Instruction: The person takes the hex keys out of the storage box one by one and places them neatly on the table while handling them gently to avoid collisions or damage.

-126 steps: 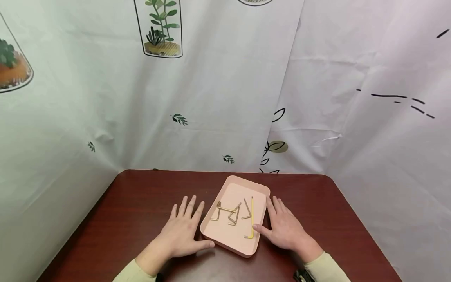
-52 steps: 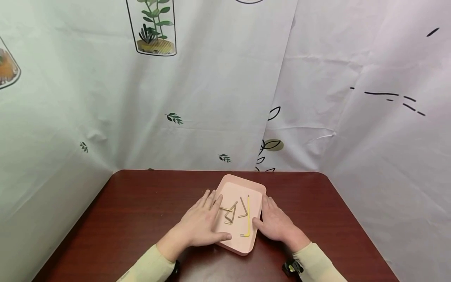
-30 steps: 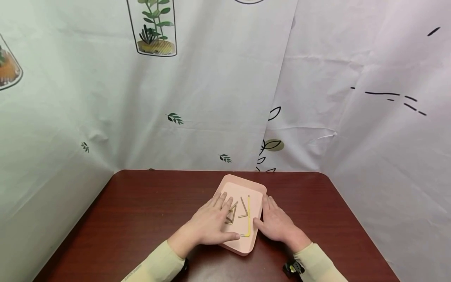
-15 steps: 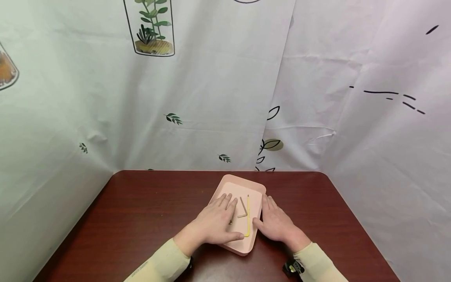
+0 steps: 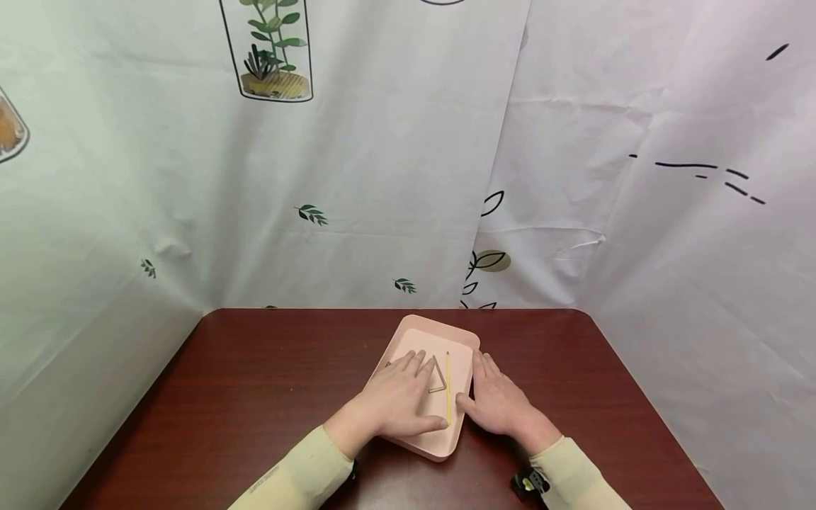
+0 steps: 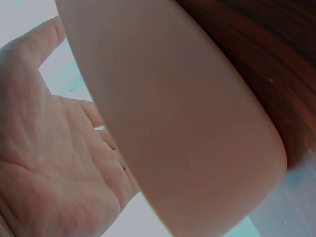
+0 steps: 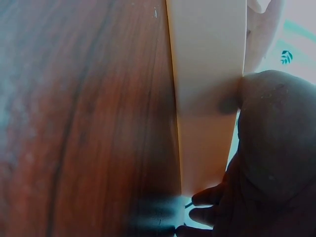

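Note:
A pink tray point(image 5: 440, 329) lies slantwise on the table, with L-shaped hex keys in it. My left hand point(image 5: 400, 400) is spread palm down over the tray's left part, fingers straight; its thumb tip overlaps the lower end of the yellow hex key point(image 5: 448, 386). A bronze-coloured hex key point(image 5: 440, 372) shows beside its fingers; other keys are hidden beneath. In the left wrist view the palm point(image 6: 59, 163) is over the tray wall point(image 6: 182, 118), with a gap visible. My right hand point(image 5: 503, 404) rests along the tray's right side, thumb point(image 7: 256, 89) against the rim.
The dark red wooden table point(image 5: 274, 382) extends around the tray. A white printed curtain point(image 5: 382, 156) hangs behind the table and along both sides. A black strap device point(image 5: 529, 483) sits on the right wrist.
My left hand has moved from the table at the tray's left onto the tray, covering several bronze keys on the way right. The right hand keeps its place beside the tray.

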A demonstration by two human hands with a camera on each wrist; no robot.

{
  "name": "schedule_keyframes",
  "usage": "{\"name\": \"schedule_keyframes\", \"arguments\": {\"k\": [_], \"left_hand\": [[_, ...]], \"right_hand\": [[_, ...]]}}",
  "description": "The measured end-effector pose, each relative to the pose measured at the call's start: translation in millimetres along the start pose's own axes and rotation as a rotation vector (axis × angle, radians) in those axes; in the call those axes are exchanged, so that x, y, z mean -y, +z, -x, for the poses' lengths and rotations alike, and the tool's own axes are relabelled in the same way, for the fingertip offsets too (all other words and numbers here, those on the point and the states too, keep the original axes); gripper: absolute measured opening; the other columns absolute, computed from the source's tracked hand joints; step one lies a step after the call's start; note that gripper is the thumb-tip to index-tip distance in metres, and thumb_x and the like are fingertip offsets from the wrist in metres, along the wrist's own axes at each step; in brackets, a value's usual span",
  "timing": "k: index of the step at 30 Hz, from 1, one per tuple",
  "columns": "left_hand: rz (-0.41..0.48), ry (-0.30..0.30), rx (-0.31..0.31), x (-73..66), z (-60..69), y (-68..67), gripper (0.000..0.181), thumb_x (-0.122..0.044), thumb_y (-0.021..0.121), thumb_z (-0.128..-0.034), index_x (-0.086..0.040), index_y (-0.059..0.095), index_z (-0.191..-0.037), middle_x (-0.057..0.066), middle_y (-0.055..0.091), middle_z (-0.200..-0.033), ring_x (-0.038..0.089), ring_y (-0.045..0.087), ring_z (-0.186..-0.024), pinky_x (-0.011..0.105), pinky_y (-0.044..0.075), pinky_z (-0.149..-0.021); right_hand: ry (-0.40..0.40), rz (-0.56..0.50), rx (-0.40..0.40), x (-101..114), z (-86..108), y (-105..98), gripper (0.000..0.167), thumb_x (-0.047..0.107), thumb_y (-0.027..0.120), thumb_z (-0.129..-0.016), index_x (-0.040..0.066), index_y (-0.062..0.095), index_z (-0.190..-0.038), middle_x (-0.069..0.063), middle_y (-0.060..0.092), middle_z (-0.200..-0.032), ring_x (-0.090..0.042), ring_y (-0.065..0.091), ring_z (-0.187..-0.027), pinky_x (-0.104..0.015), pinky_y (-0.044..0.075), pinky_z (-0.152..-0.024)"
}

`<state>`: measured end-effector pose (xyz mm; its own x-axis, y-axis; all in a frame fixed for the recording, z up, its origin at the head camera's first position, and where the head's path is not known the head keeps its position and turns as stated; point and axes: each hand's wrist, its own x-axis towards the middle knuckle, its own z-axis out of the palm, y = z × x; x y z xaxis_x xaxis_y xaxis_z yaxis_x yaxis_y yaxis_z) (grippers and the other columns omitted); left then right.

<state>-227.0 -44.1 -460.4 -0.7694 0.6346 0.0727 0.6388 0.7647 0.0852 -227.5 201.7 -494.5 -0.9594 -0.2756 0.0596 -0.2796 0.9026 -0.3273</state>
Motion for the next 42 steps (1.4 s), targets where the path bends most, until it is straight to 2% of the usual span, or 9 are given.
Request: {"name": "schedule_keyframes", "arguments": {"k": [13,17,22,24,29,36,42], "left_hand": [[-0.023,0.006,0.029,-6.1,-11.6,1.4,0.106,-0.077,0.067,-0.0962,0.002,0.048,-0.164,0.024,0.046,-0.17,0.04,0.046,-0.157,0.055,0.044,-0.123],[-0.029,0.002,0.042,-8.2,-14.8,3.2,0.106,-0.077,0.067,-0.0956,0.002,0.049,-0.164,0.024,0.047,-0.169,0.038,0.047,-0.157,0.057,0.045,-0.121],[-0.025,-0.025,0.07,-12.0,-17.3,4.6,0.108,-0.079,0.069,-0.093,-0.001,0.048,-0.165,0.021,0.046,-0.171,0.037,0.045,-0.158,0.066,0.048,-0.115],[-0.034,-0.019,0.073,-12.9,-18.3,4.8,0.108,-0.079,0.069,-0.093,0.0,0.049,-0.165,0.021,0.046,-0.17,0.037,0.046,-0.157,0.063,0.047,-0.117],[-0.062,0.011,0.084,-14.8,-21.4,4.3,0.106,-0.077,0.069,-0.0939,0.002,0.051,-0.163,0.021,0.049,-0.169,0.039,0.047,-0.156,0.046,0.039,-0.127],[-0.065,-0.005,0.121,-16.5,-27.3,8.7,0.106,-0.076,0.068,-0.0942,0.0,0.049,-0.164,0.016,0.047,-0.171,0.037,0.044,-0.159,0.043,0.036,-0.128],[-0.088,0.009,0.132,-16.8,-32.1,10.4,0.103,-0.075,0.067,-0.0945,0.0,0.05,-0.164,0.016,0.048,-0.17,0.037,0.044,-0.159,0.043,0.036,-0.128]], "right_hand": [[-0.02,-0.008,-0.018,0.0,1.1,-1.3,0.09,0.032,0.067,-0.102,-0.019,0.027,-0.165,-0.038,0.035,-0.17,-0.053,0.034,-0.16,-0.061,0.041,-0.123],[-0.015,-0.011,-0.01,0.9,2.2,-2.7,0.091,0.033,0.067,-0.102,-0.018,0.027,-0.165,-0.037,0.035,-0.171,-0.053,0.034,-0.16,-0.061,0.041,-0.123],[-0.018,-0.01,-0.006,0.4,2.4,-2.2,0.091,0.033,0.067,-0.102,-0.019,0.026,-0.165,-0.038,0.034,-0.171,-0.053,0.033,-0.161,-0.061,0.041,-0.123],[-0.022,-0.011,-0.007,-0.1,2.3,-1.6,0.091,0.032,0.067,-0.102,-0.019,0.026,-0.165,-0.038,0.034,-0.171,-0.053,0.033,-0.16,-0.061,0.04,-0.123],[-0.022,-0.014,-0.006,-0.4,2.4,-1.2,0.091,0.032,0.067,-0.102,-0.019,0.026,-0.165,-0.038,0.033,-0.171,-0.053,0.033,-0.161,-0.061,0.04,-0.123],[-0.02,-0.012,0.0,-0.5,3.0,-0.3,0.091,0.033,0.067,-0.102,-0.019,0.026,-0.165,-0.038,0.034,-0.171,-0.053,0.033,-0.161,-0.061,0.041,-0.123],[-0.016,-0.017,-0.001,0.1,2.8,-1.4,0.091,0.033,0.067,-0.102,-0.018,0.026,-0.166,-0.038,0.034,-0.171,-0.052,0.032,-0.161,-0.062,0.041,-0.122]]}}
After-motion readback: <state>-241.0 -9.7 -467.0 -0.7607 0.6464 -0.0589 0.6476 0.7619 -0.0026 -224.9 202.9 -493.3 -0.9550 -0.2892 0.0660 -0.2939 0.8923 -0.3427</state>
